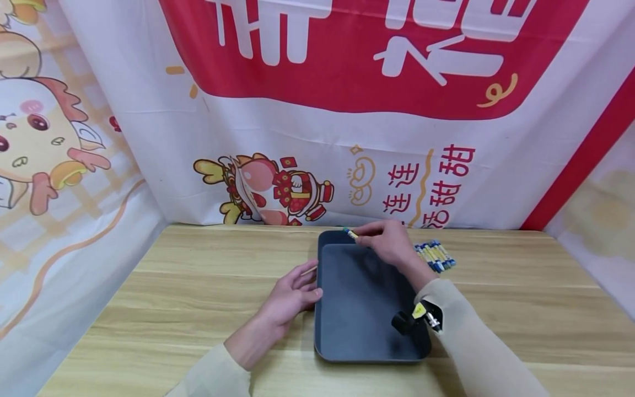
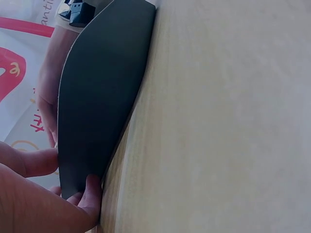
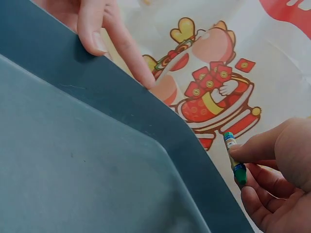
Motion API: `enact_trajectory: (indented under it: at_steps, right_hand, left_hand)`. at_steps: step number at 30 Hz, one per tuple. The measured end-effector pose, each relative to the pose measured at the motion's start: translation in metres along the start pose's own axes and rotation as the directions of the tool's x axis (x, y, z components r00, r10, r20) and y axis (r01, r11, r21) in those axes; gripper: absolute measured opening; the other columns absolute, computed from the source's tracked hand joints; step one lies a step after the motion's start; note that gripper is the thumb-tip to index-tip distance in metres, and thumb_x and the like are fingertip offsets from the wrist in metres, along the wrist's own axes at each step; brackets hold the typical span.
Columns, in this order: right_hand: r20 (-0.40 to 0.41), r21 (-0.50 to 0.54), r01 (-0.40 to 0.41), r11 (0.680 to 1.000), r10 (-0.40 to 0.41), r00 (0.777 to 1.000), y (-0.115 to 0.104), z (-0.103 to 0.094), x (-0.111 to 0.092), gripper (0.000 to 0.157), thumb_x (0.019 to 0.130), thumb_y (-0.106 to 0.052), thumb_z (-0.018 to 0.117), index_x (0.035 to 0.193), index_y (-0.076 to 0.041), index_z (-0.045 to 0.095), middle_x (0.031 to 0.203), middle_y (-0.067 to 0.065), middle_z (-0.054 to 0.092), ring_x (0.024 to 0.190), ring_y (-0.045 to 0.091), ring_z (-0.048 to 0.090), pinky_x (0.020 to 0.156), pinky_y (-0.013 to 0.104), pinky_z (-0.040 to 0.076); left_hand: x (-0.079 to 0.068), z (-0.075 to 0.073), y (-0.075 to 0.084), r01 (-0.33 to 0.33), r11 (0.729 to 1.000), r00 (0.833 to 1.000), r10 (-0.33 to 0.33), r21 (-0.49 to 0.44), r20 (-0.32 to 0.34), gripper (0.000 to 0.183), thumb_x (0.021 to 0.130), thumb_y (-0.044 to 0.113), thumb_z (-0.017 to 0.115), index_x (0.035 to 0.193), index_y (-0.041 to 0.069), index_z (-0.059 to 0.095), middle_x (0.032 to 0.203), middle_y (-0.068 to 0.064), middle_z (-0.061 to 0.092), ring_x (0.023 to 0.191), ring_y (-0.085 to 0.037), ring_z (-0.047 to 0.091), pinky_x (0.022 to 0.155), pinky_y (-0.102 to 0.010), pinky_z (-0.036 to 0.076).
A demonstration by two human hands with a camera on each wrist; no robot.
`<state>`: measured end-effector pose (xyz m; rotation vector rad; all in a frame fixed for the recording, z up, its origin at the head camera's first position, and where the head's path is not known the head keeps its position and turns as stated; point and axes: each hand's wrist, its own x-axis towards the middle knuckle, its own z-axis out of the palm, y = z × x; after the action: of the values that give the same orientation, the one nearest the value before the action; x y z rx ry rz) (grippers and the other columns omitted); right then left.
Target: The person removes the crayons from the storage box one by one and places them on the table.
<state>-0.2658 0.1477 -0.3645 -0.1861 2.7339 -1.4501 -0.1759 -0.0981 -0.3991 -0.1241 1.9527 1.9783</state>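
Note:
A dark grey rectangular tray (image 1: 364,314) lies lengthwise on the wooden table. At its left side is my left hand (image 1: 289,299), the thumb over the rim and the fingers against the outer wall. Thumb and fingers of my right hand (image 1: 389,242) pinch a short green crayon (image 3: 236,160) with a pale wrapper and blue bands. In the head view that hand is over the tray's far end; in the right wrist view the crayon shows just beyond the rim. The tray's inside holds nothing in sight.
Several more crayons (image 1: 435,256) in yellow and blue wrappers lie side by side on the table (image 1: 501,298), right of the tray and partly behind my right forearm. A printed cloth (image 1: 278,132) hangs along the table's far edge. A small black camera (image 1: 404,322) sits on my right wrist.

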Motion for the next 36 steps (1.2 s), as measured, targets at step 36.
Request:
enact_trajectory:
  at_steps: [36]
  right_hand:
    - [-0.125,0.004,-0.109,0.994,0.109,0.986,0.048,-0.082,-0.020,0.034,0.101,-0.023,0.072,0.134,-0.011,0.075,0.137,0.016,0.073,0.122,0.030,0.068,0.096,0.036,0.055]
  left_hand:
    - [0.000,0.002,-0.001,-0.028,1.000,1.000,0.028,-0.010,0.001,0.070,0.099,-0.001,0.065,0.163,0.017,0.043,0.166,-0.019,0.046,0.147,-0.037,0.054,0.112,-0.048,0.054]
